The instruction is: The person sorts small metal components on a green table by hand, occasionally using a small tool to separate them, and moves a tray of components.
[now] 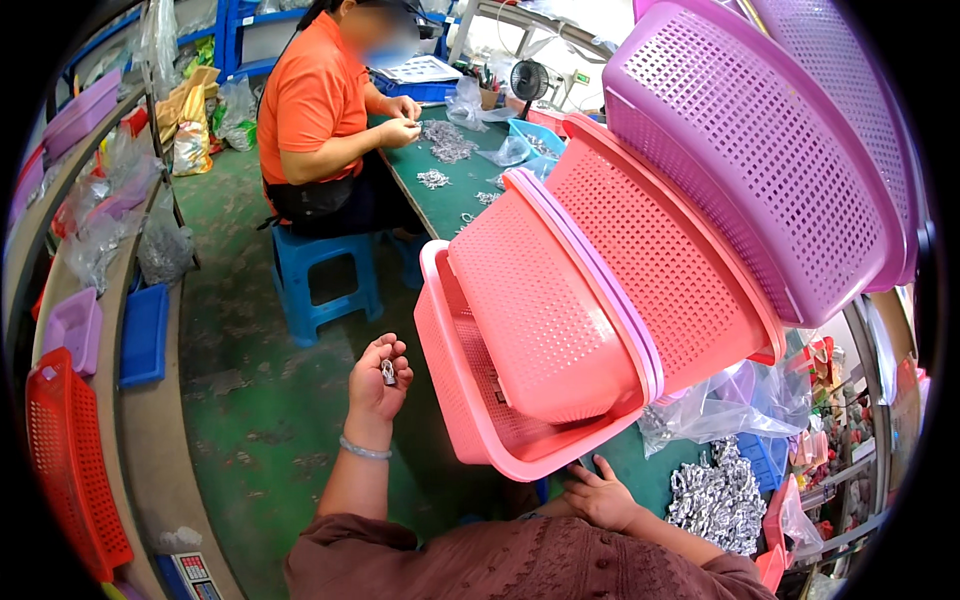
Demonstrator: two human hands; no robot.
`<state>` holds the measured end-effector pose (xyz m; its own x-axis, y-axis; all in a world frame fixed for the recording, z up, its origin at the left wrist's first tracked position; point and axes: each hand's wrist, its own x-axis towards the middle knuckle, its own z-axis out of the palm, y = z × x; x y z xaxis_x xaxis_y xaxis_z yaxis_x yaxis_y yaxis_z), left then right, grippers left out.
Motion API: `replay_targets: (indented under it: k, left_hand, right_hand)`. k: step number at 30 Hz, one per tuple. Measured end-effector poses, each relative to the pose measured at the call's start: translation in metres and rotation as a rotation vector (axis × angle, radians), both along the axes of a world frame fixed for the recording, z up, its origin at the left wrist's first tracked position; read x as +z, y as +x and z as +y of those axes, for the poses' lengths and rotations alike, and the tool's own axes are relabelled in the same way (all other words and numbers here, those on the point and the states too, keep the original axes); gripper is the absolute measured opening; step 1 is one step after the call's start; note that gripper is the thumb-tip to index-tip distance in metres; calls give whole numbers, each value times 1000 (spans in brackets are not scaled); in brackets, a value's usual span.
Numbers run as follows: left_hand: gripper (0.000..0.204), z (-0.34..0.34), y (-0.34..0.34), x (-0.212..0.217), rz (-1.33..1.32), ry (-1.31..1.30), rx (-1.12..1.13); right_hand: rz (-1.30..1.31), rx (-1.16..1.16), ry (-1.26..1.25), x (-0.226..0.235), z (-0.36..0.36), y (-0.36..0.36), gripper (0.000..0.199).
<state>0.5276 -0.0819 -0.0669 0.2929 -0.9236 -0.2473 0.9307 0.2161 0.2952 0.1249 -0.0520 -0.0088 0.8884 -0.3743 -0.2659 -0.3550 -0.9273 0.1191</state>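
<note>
My left hand (378, 380) is raised palm up over the floor, its fingers curled round a small silver metal clasp (388, 372). The clasp's exact kind is too small to make out. My right hand (600, 497) rests flat on the green table (648, 468), fingers apart and holding nothing. It lies just below the rim of a pink plastic basket (435, 330), which hides part of the tabletop. Right of that hand sits a heap of silver metal pieces (715, 497).
Pink nested baskets (650, 270) and purple baskets (750, 150) tower over the table. Across it, a person in orange (315, 110) handles small metal pieces on a blue stool (325, 275). Shelves (160, 430) with a red basket (72, 460) and blue tray (144, 335) line the left.
</note>
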Motion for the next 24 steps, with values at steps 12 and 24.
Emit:
replay_targets:
  k: [12,24]
  left_hand:
    - [13,-18,1,-3,-73,-1,22]
    - [15,-75,17,-8,-120,-30,18]
  right_hand:
    - [11,2,-8,-1,-1,0,27]
    - [29,32,-48,-5,-3,-1,27]
